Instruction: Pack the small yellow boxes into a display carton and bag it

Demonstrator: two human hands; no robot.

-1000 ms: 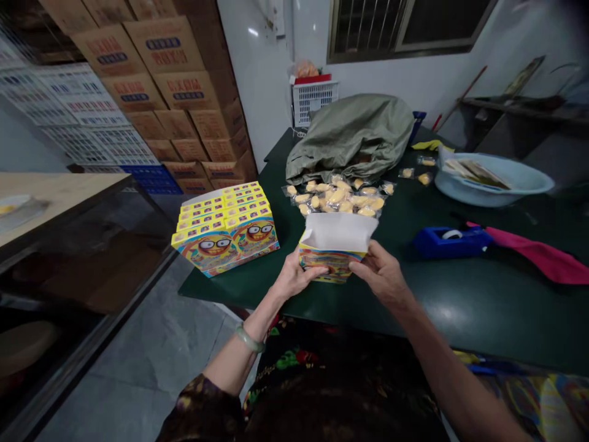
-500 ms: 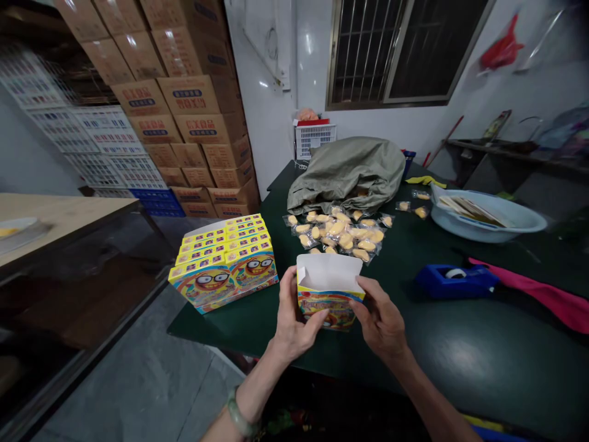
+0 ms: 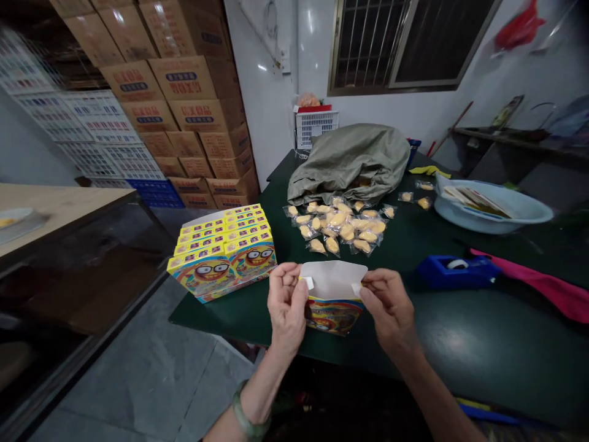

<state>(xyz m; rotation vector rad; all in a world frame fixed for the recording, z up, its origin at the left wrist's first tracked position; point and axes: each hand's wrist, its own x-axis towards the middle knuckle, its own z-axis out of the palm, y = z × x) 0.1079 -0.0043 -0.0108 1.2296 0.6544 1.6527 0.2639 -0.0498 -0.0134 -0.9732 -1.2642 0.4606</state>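
The open carton (image 3: pixel 334 316) is held upright between both hands, over the worktop (image 3: pixel 478 350), its long axis running left to right across the body. The left hand (image 3: pixel 288 301) and right hand (image 3: pixel 390 307) sit about equally near, one at each end; each grip pinches a corner of the white flap (image 3: pixel 334 279).

A smooth, pale green jade bangle (image 3: pixel 248 418) circles the wrist behind the left hand (image 3: pixel 288 304). The right hand (image 3: pixel 391 310) and both forearms are bare, above a dark garment (image 3: pixel 350 405).
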